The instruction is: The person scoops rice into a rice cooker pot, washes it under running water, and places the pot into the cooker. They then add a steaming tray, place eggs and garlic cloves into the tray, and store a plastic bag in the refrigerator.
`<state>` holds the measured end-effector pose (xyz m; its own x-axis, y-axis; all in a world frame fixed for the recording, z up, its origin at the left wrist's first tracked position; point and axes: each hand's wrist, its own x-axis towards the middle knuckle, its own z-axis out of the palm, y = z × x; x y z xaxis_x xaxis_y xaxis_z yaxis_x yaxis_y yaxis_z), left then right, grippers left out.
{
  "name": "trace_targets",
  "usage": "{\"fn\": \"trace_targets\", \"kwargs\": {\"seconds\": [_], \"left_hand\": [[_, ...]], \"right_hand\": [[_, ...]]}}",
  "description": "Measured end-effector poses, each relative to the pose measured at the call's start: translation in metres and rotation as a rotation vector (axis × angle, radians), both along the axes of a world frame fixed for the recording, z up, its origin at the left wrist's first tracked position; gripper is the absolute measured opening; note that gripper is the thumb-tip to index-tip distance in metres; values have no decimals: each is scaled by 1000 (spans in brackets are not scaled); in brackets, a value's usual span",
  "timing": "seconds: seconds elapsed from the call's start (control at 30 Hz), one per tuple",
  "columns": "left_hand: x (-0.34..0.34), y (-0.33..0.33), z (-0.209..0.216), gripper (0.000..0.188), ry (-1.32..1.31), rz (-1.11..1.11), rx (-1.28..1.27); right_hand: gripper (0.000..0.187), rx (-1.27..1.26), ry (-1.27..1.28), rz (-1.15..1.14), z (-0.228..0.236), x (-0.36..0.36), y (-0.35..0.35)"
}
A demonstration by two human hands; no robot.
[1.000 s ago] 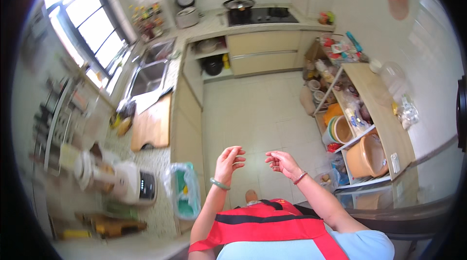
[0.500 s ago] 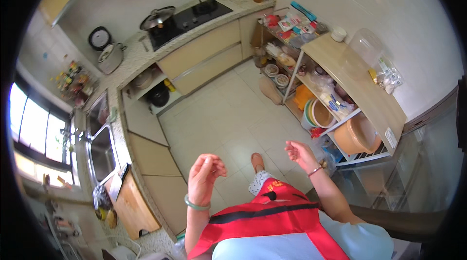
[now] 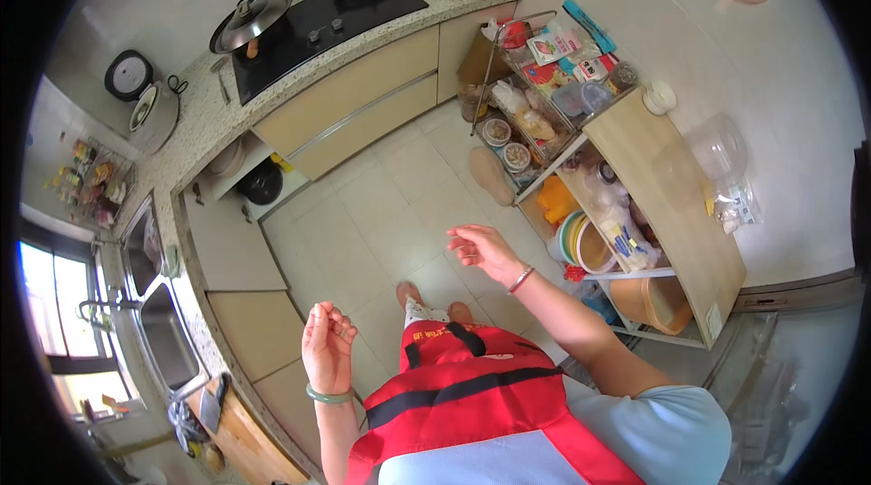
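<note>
My left hand [image 3: 328, 347], with a green bangle at the wrist, is raised in front of my red apron [image 3: 472, 385]. Its fingers are loosely bent and slightly apart, with nothing visible in them. Farther forward, my right hand [image 3: 485, 251] reaches over the tiled floor, fingers stretched and holding nothing; a thin bracelet circles that wrist. Neither hand touches anything. The counter cabinets [image 3: 249, 311] are nearest to the left hand, while the wooden shelf unit [image 3: 676, 204] stands to the right of the right hand.
Along the left counter are a double sink [image 3: 170, 337], a cutting board [image 3: 245, 440] and a cleaver [image 3: 212, 405]. A lidded wok [image 3: 254, 22] sits on the black stove [image 3: 318, 31], near a rice cooker [image 3: 154, 117]. A wire rack [image 3: 485, 77] with packages stands at the far right.
The view has shifted toward the stove and racks. My right hand has moved forward and inward, its arm more extended; my left hand appears lower and farther left. Both feet now show.
</note>
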<state>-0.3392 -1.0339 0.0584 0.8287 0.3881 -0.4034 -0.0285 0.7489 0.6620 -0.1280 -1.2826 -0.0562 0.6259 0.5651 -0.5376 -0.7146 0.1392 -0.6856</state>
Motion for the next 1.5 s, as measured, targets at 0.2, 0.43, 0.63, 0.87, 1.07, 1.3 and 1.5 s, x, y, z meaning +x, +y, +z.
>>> {"fn": "trace_targets", "kwargs": {"seconds": [0.2,0.43,0.63,0.87,1.07,1.3,1.5], "left_hand": [[139,55,-40,21,15,-174,-227],[304,64,-20,16,105,-530,-98],[363,49,-34,21,72,-658,-118],[386,35,-30,25,157,-620,-116],[397,29,-61,25,205,-535,-285],[448,-3,-82,24,325,-687,-228],[484,-44,-108,24,347,-857,-206]], "right_hand": [[25,81,-7,-131,7,68,60],[25,68,-27,-486,8,130,32],[26,56,100,-620,0,146,-4],[24,35,115,-500,-10,199,-7],[24,13,149,-459,-22,230,-2],[23,-360,214,-907,-79,239,-77],[42,-766,214,-1191,-144,277,-156]]}}
